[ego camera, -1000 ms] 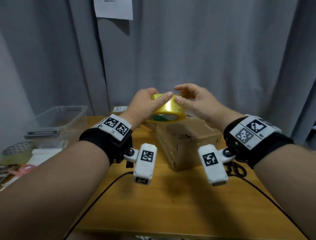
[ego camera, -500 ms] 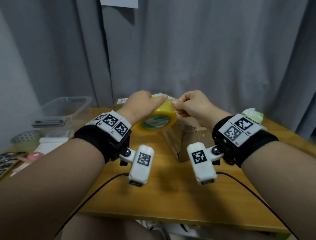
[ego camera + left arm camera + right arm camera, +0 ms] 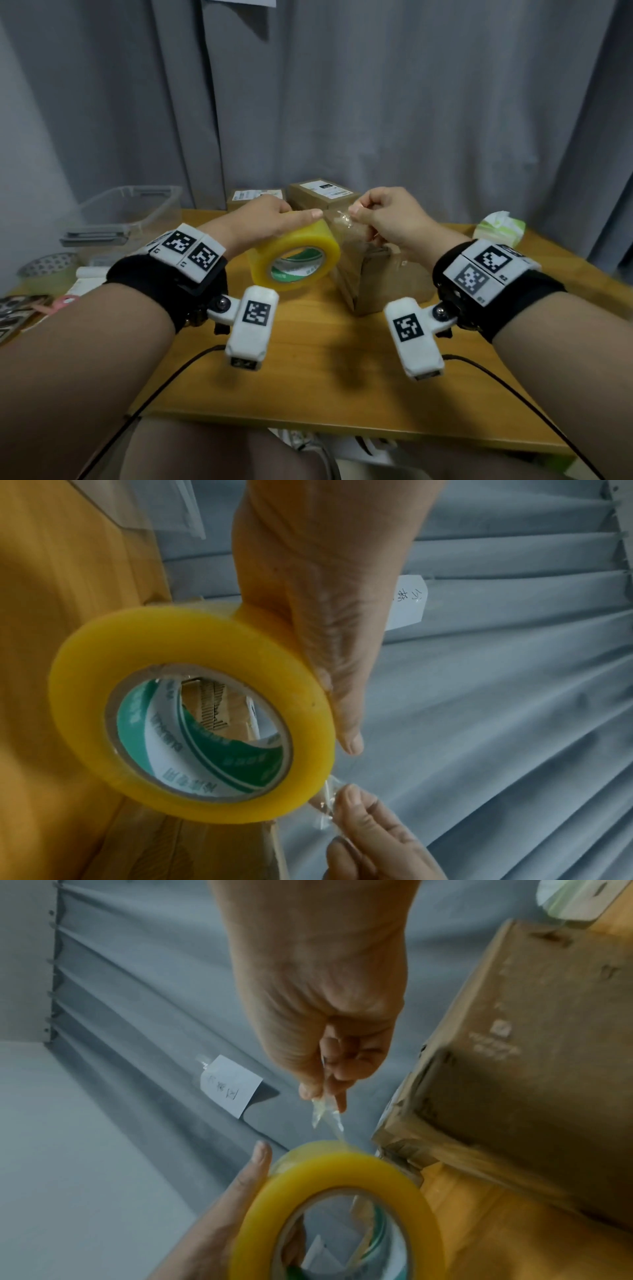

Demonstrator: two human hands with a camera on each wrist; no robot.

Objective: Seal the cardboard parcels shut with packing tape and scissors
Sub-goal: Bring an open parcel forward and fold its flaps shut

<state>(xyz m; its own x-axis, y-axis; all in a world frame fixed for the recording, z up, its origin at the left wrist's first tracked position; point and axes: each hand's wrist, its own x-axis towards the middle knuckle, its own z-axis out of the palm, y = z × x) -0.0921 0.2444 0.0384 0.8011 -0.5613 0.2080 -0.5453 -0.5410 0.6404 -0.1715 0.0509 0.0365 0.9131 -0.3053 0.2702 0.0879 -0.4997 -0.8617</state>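
My left hand (image 3: 270, 222) grips a yellow roll of packing tape (image 3: 294, 260) above the wooden table, the roll tilted so its green and white core faces me. In the left wrist view the roll (image 3: 192, 715) fills the centre with my thumb along its rim. My right hand (image 3: 380, 214) pinches the clear free tape end (image 3: 339, 219) and holds it a short way off the roll. The right wrist view shows the tape end (image 3: 325, 1115) stretched from the roll (image 3: 339, 1204) to my fingers. A brown cardboard parcel (image 3: 383, 277) lies on the table just behind the tape. No scissors are in view.
Two more labelled parcels (image 3: 322, 193) stand at the table's back edge against a grey curtain. A clear plastic bin (image 3: 126, 212) and another tape roll (image 3: 48, 270) sit at the left. A green and white tissue pack (image 3: 500, 228) lies at the right.
Both hands came lower and nearer. My right hand went from open fingers feeling the roll to pinching the tape end, and a short strip has peeled off. The roll tilted up.
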